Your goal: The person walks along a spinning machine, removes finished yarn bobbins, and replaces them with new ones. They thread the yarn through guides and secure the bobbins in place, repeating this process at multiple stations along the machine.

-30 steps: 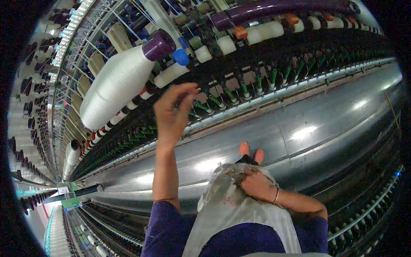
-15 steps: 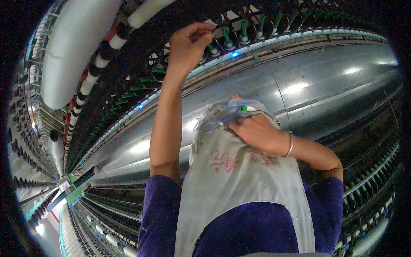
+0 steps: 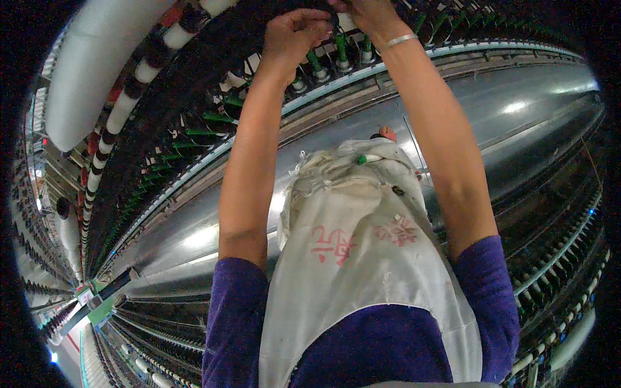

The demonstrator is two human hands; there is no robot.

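Both my arms reach up to the row of green spindles [image 3: 339, 52] on a long spinning machine. My left hand [image 3: 294, 35] is curled with pinched fingers just above the spindles. My right hand [image 3: 365, 13], with a thin bangle at the wrist, meets it at the top edge; its fingers are closed and partly cut off by the frame. Whatever the fingers pinch is too small to see. A white cloth apron pouch [image 3: 352, 213] hangs at my waist, with a green-tipped bobbin [image 3: 365, 158] lying in its mouth.
The machine's shiny grey metal casing [image 3: 517, 110] runs across the view beneath the spindles. Large white roving bobbins [image 3: 90, 71] hang overhead at the left. More spindle rows [image 3: 556, 258] curve along the lower right. A machine aisle [image 3: 77, 304] recedes at the lower left.
My right hand left the apron pouch and rose to the spindle row beside my left hand. My head tilted down, so the overhead bobbins slid to the left.
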